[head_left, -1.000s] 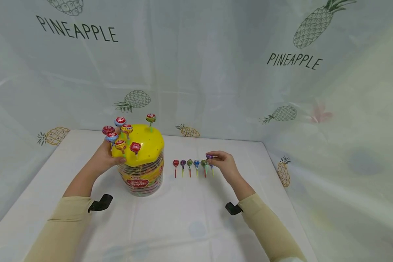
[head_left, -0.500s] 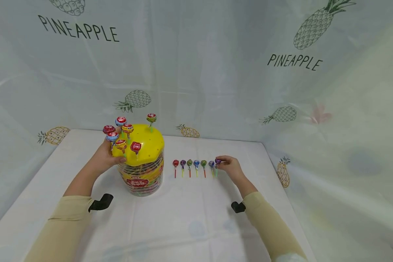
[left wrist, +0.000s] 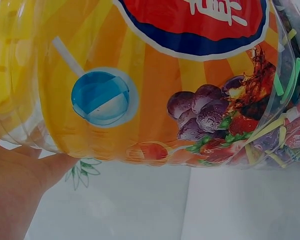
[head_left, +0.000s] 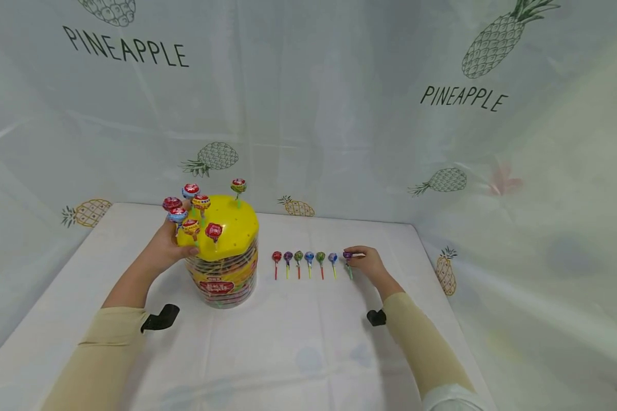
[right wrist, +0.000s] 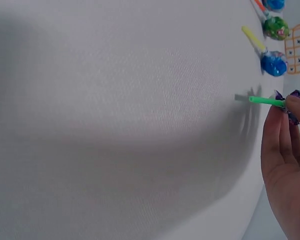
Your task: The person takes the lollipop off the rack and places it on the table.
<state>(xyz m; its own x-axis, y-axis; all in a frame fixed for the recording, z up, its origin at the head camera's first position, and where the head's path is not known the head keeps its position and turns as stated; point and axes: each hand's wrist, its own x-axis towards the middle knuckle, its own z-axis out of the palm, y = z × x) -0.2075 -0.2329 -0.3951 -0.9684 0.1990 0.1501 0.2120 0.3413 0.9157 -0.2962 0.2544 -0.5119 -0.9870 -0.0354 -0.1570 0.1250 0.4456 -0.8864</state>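
Note:
My left hand (head_left: 159,251) grips the upper left side of a clear plastic lollipop jar (head_left: 221,285), its thumb in front and its other fingers partly hidden behind. The jar's yellow lid (head_left: 236,220) has several wrapped lollipops standing in it. In the left wrist view the jar's printed label (left wrist: 150,90) fills most of the picture, and part of the hand (left wrist: 20,185) touches the lid end. My right hand (head_left: 370,264) pinches a purple lollipop (head_left: 347,255) near its head. In the right wrist view its green stick (right wrist: 265,101) points away from the fingers, close above the table.
A row of several lollipops lies on the white tablecloth (head_left: 288,354), heads toward the back, from a red lollipop (head_left: 276,257) to a blue lollipop (head_left: 332,258). A curtain (head_left: 308,103) with pineapple prints hangs behind and at the right of the table.
My right hand has moved right with the purple lollipop, from over the row to just past its right end, and lower. The left hand and jar stay in place.

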